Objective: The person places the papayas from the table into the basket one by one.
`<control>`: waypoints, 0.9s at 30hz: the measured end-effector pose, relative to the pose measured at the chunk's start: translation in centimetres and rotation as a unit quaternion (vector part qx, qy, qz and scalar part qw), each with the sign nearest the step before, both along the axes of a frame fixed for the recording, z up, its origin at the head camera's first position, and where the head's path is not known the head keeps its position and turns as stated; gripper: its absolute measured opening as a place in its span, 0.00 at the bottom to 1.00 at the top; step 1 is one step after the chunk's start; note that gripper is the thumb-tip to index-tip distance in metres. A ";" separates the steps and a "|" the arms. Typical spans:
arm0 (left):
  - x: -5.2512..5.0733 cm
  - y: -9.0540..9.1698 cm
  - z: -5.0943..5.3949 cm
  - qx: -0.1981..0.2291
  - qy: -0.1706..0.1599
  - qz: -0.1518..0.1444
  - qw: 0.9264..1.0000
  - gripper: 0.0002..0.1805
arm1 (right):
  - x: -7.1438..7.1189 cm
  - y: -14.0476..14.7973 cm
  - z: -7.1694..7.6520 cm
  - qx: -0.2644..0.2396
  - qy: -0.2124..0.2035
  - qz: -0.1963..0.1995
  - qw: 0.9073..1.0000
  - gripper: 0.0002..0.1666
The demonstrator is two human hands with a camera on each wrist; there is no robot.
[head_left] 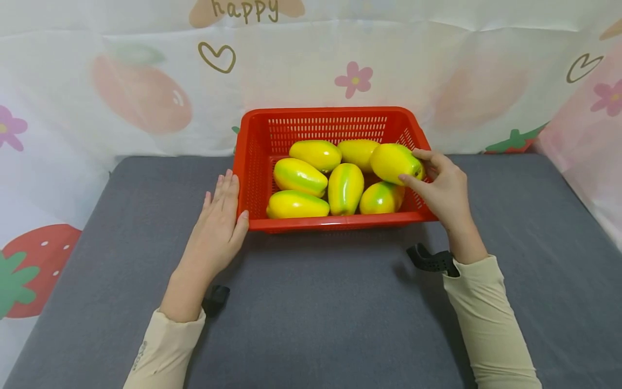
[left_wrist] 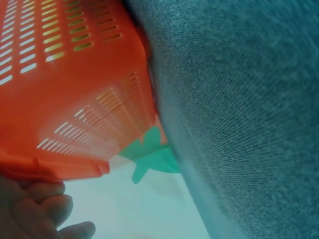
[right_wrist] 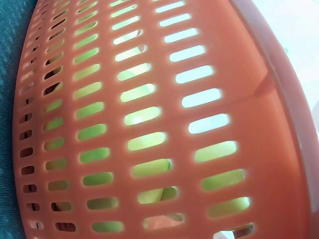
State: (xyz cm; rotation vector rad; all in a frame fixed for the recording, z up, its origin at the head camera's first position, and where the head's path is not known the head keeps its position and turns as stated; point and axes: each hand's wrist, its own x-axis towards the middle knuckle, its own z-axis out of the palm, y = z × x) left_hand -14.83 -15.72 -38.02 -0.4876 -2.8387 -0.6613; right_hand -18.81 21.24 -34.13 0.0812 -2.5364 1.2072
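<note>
A red plastic basket (head_left: 340, 222) holds several glossy yellow-green papayas, one of them upright in the middle (head_left: 345, 189). My right hand (head_left: 444, 189) reaches over the basket's right side and grips a papaya (head_left: 394, 163) by its right end, thumb in front and fingers behind. That papaya sits above the others at the right. My left hand (head_left: 214, 232) lies against the basket's left side, fingers straight along the rim and thumb at the front corner. In the left wrist view, fingertips (left_wrist: 55, 206) show beside the rim. The right wrist view shows the slotted basket wall (right_wrist: 169, 114), with the right hand out of sight.
The basket stands on a grey cloth-covered table (head_left: 330, 313), near its back edge. Behind hangs a white curtain (head_left: 291, 70) printed with fruit, flowers and hearts. Black wrist straps (head_left: 430, 259) sit at both sleeves.
</note>
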 end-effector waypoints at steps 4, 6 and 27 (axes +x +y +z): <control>0.1 -0.1 0.0 0.000 -0.001 0.000 1.000 0.36 | 0.0 -0.1 0.0 0.005 -0.011 0.007 1.000 0.32; 0.1 -0.2 0.0 0.000 -0.001 0.000 1.000 0.36 | 0.0 -0.2 0.0 0.011 -0.018 0.009 1.000 0.32; 0.6 -1.6 -0.3 0.042 -0.071 -0.019 0.996 0.41 | 0.7 1.7 -0.9 -0.088 -0.021 0.032 0.995 0.30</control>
